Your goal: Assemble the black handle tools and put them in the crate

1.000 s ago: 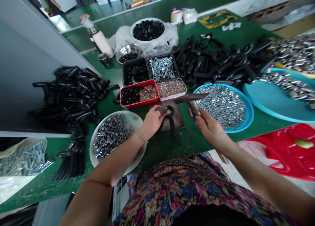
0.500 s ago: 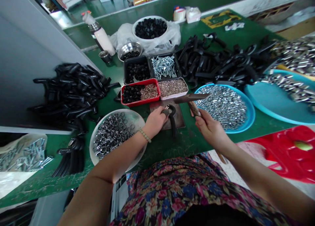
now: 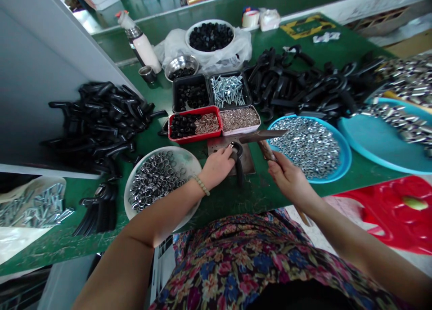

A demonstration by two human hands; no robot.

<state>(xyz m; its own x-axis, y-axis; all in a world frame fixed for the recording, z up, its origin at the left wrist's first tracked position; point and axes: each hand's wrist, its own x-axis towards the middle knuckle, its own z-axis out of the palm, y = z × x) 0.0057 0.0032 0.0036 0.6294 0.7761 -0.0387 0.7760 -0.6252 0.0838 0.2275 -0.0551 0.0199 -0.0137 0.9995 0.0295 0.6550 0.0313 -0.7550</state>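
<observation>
My left hand [image 3: 216, 168] presses down on a curved black handle piece [image 3: 239, 168], gripping its ring end, which rests on a worn steel plate [image 3: 216, 144]. My right hand [image 3: 288, 180] is closed around the wooden handle of a hammer [image 3: 266, 150]. Its long flat steel head [image 3: 261, 136] is held level, above and just to the right of the ring and not touching it. A white plate of steel rings [image 3: 178, 155] lies left of my left hand, and a blue tray of hex nuts [image 3: 347, 157] lies beyond my right hand.
Black handle pieces lie in heaps at left [image 3: 101, 125] and back right [image 3: 297, 87]. Behind the plate stand a red tray [image 3: 195, 139] and black trays [image 3: 189, 78] of small parts. A teal tray [image 3: 378, 157] sits at the right, and a red plastic seat [image 3: 381, 211] lies below the bench edge.
My left hand has slid right onto the ring end of the black piece. The hammer has stayed nearly still, and the whole view has shifted slightly.
</observation>
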